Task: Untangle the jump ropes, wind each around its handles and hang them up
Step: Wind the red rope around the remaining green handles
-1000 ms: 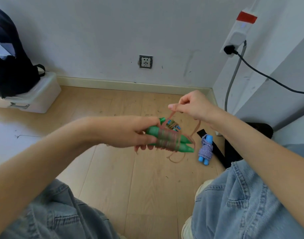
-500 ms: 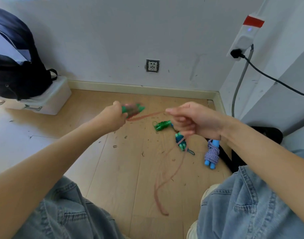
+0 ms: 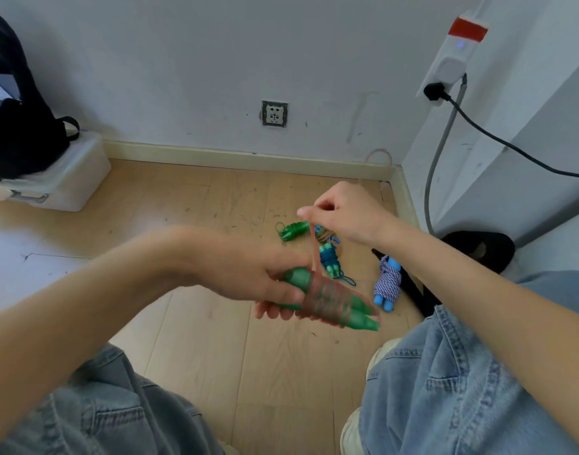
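The left hand (image 3: 265, 280) grips 2 green handles (image 3: 334, 298) side by side, tips pointing right. The right hand (image 3: 343, 213) pinches the pink rope (image 3: 314, 249) taut directly above the wound coils.

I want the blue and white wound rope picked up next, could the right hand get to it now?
Probably not yet: the right hand pinches the pink rope, though the blue and white wound rope lies uncovered on the wooden floor just below it.

Left hand (image 3: 261, 277) curls its grip low and centre, while right hand (image 3: 347, 213) pinches higher, both forearms outstretched.
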`<state>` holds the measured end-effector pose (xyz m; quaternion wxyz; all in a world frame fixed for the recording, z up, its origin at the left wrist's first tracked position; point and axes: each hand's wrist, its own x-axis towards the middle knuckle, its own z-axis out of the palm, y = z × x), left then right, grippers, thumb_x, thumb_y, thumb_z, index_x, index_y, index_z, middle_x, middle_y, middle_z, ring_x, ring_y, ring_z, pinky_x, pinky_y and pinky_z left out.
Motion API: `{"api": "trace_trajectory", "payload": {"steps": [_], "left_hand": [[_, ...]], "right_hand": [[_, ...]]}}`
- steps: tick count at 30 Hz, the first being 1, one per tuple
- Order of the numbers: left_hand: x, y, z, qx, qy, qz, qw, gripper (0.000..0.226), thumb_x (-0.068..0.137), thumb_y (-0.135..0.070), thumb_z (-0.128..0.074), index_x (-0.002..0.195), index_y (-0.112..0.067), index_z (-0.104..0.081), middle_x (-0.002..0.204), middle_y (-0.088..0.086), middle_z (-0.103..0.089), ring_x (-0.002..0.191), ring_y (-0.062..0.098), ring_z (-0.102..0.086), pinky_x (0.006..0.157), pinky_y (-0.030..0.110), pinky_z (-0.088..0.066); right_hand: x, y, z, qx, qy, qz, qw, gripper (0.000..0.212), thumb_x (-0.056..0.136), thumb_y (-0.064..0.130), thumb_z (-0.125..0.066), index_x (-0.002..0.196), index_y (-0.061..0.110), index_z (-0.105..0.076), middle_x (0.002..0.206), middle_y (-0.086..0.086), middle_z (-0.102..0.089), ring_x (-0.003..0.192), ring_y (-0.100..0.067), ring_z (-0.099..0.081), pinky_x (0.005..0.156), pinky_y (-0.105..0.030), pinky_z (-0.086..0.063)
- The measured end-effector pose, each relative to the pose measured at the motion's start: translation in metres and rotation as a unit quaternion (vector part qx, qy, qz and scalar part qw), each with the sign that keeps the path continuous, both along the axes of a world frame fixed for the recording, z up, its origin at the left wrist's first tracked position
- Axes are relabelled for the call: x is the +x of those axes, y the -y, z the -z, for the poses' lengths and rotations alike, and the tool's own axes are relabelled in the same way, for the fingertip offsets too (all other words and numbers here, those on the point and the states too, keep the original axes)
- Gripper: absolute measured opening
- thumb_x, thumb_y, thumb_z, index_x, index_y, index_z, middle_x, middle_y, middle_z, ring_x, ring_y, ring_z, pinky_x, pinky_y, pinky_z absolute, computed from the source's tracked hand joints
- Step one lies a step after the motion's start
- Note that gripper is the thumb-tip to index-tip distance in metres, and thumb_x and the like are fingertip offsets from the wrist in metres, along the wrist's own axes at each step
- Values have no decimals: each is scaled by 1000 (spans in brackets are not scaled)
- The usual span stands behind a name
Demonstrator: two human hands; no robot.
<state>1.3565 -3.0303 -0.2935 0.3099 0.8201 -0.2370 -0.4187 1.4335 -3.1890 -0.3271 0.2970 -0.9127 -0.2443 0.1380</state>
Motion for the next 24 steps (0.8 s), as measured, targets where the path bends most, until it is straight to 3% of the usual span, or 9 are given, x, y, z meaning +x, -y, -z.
{"api": "trace_trajectory", "payload": {"steps": [4, 5, 7, 10, 12, 15, 17, 21, 24], "left_hand": [[7, -28, -12, -173, -34, -129, 976, 25, 86, -25, -51, 111, -23, -55, 81, -9, -63, 73, 3, -57, 65, 14, -48], [10, -34, -11, -216, -40, -182, 958, 32, 83, -25, -52, 114, -20, -55, 80, -7, -63, 72, 5, -58, 64, 14, -48], [18, -42, -5, -295, -58, -296, 906, 36, 82, -22, -53, 117, -15, -55, 79, -2, -64, 69, 7, -58, 61, 15, -50], [28, -47, 4, -325, -34, -428, 842, 24, 92, -10, -47, 115, -6, -54, 80, 6, -60, 63, 8, -58, 58, 15, -50], [34, -48, 12, -299, 3, -488, 820, 26, 95, -8, -45, 119, -1, -49, 81, 8, -59, 61, 9, -56, 56, 15, -50], [38, -50, 23, -143, 124, -518, 834, 25, 95, -10, -45, 119, -3, -46, 80, 5, -59, 64, 11, -55, 54, 17, -48], [35, -45, 32, -40, 174, -475, 862, 21, 94, -13, -46, 115, -7, -46, 79, 2, -59, 64, 10, -55, 52, 16, -45], [25, -21, 50, 75, 181, -360, 912, 20, 94, -19, -47, 113, -11, -47, 76, -3, -57, 61, 5, -53, 47, 12, -42], [21, -12, 48, 96, 163, -276, 942, 15, 95, -20, -46, 109, -14, -47, 74, -5, -57, 59, 4, -53, 44, 9, -41]], "right_hand": [[4, 9, 2, -8, -166, -7, 986, 40, 91, 20, -53, 52, 14, -50, 40, 9, -35, 36, -7, -25, 42, -21, -23], [5, 11, 0, 10, -207, -13, 978, 37, 91, 19, -52, 54, 14, -50, 41, 9, -37, 36, -6, -26, 43, -21, -23], [3, 11, -2, 35, -240, -16, 970, 36, 91, 34, -52, 61, 14, -50, 44, 9, -35, 36, -6, -23, 39, -20, -20], [-1, 9, -5, 125, -283, -27, 950, 39, 94, 40, -44, 63, 16, -49, 48, 7, -30, 39, -7, -20, 38, -19, -16], [-5, 10, -11, 171, -318, -56, 931, 41, 93, 40, -44, 58, 18, -44, 51, 5, -26, 42, -9, -19, 40, -21, -15], [-9, 12, -19, 201, -336, -102, 915, 41, 84, 40, -53, 53, 20, -35, 51, 5, -24, 43, -9, -17, 41, -22, -14], [-10, 12, -21, 199, -328, -117, 916, 42, 87, 33, -54, 51, 22, -34, 49, 7, -24, 41, -8, -16, 40, -23, -11], [-8, 7, -22, 158, -299, -115, 934, 48, 93, 28, -49, 47, 24, -37, 46, 9, -27, 40, -9, -18, 40, -23, -13], [-3, 9, -23, 163, -241, -13, 957, 52, 94, 31, -49, 45, 24, -33, 41, 9, -26, 38, -10, -18, 38, -20, -16]]}}
